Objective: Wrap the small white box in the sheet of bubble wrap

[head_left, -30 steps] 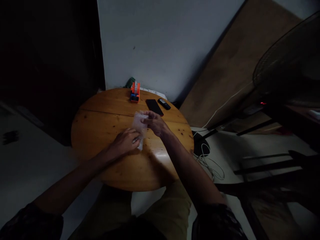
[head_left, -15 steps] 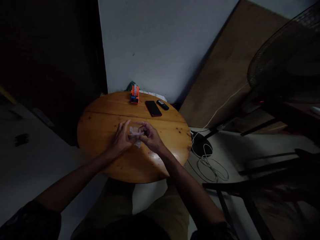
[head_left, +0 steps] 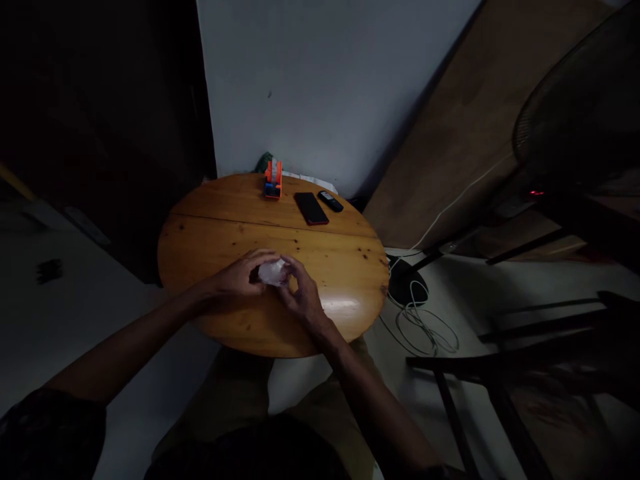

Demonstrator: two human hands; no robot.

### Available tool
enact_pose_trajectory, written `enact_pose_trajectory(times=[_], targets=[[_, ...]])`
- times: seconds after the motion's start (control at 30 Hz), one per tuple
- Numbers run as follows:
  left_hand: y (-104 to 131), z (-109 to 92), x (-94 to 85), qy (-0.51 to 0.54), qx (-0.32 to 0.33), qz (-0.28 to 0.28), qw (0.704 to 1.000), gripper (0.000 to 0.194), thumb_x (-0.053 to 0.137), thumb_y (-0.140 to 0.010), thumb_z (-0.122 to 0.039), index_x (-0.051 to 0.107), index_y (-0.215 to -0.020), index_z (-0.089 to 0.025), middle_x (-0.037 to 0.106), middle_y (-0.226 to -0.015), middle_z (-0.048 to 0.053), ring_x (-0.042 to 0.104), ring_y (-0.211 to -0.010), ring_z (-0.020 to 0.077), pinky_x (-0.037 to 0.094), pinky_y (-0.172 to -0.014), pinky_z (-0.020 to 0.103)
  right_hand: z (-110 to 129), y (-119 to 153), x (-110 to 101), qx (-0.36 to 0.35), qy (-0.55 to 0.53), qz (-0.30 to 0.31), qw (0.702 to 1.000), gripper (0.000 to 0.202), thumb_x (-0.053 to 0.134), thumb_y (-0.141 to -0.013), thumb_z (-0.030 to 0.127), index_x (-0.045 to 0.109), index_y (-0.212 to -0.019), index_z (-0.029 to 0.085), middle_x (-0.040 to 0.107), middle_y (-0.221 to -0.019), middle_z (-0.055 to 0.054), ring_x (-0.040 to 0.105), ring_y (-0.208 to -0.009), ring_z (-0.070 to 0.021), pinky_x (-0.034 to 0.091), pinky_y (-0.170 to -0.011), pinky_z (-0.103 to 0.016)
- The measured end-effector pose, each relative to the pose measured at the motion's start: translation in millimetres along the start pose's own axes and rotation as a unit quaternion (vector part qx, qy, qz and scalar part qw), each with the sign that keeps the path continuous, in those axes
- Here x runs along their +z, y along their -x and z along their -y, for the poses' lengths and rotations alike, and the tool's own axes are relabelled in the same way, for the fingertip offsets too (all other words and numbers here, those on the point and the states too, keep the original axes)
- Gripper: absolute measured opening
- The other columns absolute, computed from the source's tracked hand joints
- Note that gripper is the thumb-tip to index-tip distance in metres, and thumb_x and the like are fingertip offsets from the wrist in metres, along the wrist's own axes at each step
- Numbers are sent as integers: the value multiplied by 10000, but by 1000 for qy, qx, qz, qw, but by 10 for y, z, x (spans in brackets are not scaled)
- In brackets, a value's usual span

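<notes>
Between my two hands is a small crumpled piece of clear, whitish plastic (head_left: 273, 272), held over the near middle of the wooden table (head_left: 350, 273). My left hand (head_left: 245, 275) curls round its left side, thumb below and fingers above. From the right, my right hand (head_left: 301, 290) grips its edge between thumb and fingers. Part of the plastic is covered by the fingers, and the dim light hides its exact kind.
At the table's back stand an orange and blue tape dispenser (head_left: 273, 180), a black smartphone (head_left: 311, 209) and a small keypad phone (head_left: 331, 201). On the right are a standing fan (head_left: 575, 113), a coiled white cable (head_left: 423, 327) and a dark chair (head_left: 495, 370).
The plastic, spread loosely with a piece hanging down before, is now gathered into a compact bunch. My left hand has turned flatter around it, and my right hand has shifted slightly lower.
</notes>
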State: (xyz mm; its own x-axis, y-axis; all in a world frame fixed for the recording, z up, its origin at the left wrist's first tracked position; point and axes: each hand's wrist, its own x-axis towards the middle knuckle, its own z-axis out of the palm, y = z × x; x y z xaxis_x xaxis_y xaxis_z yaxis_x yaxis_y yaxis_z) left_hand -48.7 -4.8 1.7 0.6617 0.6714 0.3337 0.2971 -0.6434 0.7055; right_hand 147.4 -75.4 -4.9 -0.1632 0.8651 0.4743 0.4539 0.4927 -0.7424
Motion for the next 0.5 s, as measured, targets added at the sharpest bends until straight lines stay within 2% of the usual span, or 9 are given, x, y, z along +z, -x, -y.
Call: enact_pose_trajectory(times=[0.1,0.27,0.33,0.4,0.5], targets=[[8,-4,51,-41,3,-13,999,575,676,-783,-249,605,-1350,-191,589,-1436,144,528,-1361,289,417,-1153,468,0,24,-6,17,7,-1,1000,563,570,-811,167,502,-1363,252,662,-1006,-68,625,-990,-251,512,-936,-414],[-60,-45,104,0,10,-44,999,452,679,-789,-311,679,-1224,-188,706,-1246,114,651,-1159,258,501,-1026,400,69,-14,-51,12,-8,-7,1000,505,560,-826,186,528,-1326,248,640,-947,-41,625,-920,-214,507,-936,-395],[-88,-93,71,35,-41,-40,998,434,692,-762,-347,703,-1163,-182,738,-1143,92,683,-1041,249,535,-920,354,93,-102,-83,16,-33,-18,999,484,568,-816,200,538,-1297,247,624,-911,-19,616,-872,-193,509,-912,-375],[-126,-155,20,79,-119,-15,990,371,686,-741,-364,727,-1057,-174,754,-983,54,696,-886,228,543,-761,297,82,-238,-112,43,-70,-30,996,475,590,-797,229,543,-1270,239,612,-898,-7,607,-836,-176,514,-862,-348],[-219,-237,-59,142,-217,27,965,292,658,-709,-360,723,-914,-163,712,-761,15,650,-664,186,465,-555,251,-20,-478,-131,133,-143,-24,981,483,663,-732,287,558,-1200,226,602,-866,9,590,-775,-158,512,-755,-303]])
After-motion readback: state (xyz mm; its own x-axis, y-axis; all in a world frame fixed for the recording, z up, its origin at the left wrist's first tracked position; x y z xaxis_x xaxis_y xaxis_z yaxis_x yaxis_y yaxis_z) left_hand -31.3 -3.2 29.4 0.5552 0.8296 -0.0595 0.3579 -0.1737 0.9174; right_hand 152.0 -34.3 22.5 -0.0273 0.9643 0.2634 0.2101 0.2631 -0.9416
